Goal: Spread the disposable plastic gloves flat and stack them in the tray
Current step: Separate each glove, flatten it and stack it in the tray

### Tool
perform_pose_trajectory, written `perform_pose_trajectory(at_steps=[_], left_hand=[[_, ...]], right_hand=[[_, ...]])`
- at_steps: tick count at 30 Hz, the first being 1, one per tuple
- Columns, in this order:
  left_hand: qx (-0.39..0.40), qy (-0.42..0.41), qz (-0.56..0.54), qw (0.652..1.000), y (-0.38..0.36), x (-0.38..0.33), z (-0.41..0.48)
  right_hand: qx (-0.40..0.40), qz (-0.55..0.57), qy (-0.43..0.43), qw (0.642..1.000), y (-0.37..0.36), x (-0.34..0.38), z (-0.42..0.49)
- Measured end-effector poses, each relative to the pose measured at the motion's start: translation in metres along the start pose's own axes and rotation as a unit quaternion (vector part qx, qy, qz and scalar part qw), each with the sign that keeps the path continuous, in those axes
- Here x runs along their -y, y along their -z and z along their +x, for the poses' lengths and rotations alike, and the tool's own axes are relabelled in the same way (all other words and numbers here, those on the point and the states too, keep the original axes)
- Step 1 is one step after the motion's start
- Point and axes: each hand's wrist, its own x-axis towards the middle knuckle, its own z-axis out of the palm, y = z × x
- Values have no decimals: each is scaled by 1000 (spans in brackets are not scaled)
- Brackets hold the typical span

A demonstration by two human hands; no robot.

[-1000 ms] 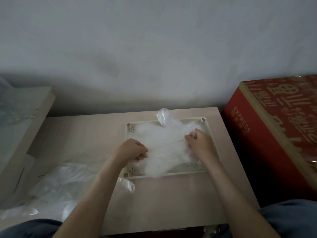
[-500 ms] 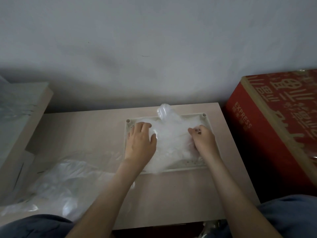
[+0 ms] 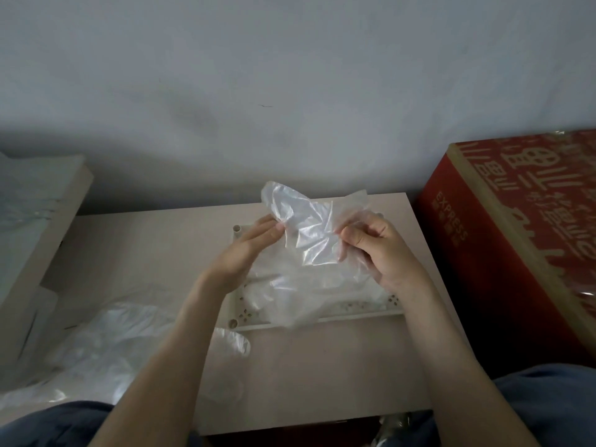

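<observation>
Pale, wood-look table [image 3: 322, 366] fills the middle, smooth and matte, and a big red printed box [image 3: 522, 240] stands just beside its right edge. On the near left sprawls a heap of loose gloves [image 3: 106, 343], filmy, crinkled and glossy. Centre stage is the tray [image 3: 354, 317], cream, rectangular and shallow, with little cut-out patterns along its rim. Lying in it is a stack of gloves [image 3: 306, 291], cloudy-white and wrinkled.

Up above the tray is the held glove [image 3: 306, 230], thin clear plastic, creased and roughly upright, with one rounded lobe pointing up and away. Where its lower end stops against the stack I cannot tell. The left hand [image 3: 248, 250] pinches its left edge between thumb and fingertips. The right hand [image 3: 380, 250] pinches the right edge, fingers curled, with film draped over them.
</observation>
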Motion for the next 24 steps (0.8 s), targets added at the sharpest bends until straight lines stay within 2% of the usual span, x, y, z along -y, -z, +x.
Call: perform_pose_trajectory(at_steps=[3,6,10,14,17,19,22,24], left_hand=[[51,2,-30,998,0,-5,-3],[47,0,-76,996,-5,-9,-4],[24,14,-22,999,3,-16,-1],[-80,16,18,996,14,-15,3],[-179,22,2,984,17,-5,8],[-270,16,11,963,16,3,10],[-389,12,127,912,4,9,7],[-372,-16,227,900,-13,9,4]], right_hand=[[-58,21,-2,998,5,0,-1],[-129,-14,-19,991,16,-8,0],[-188,-73,-65,977,27,-23,-1],[-284,-109,-93,948,35,-40,2],[-307,-147,-113,934,37,-54,3],[-318,-166,-124,925,37,-62,3],[-337,-172,-144,914,38,-72,3],[-344,-167,-154,911,40,-76,4]])
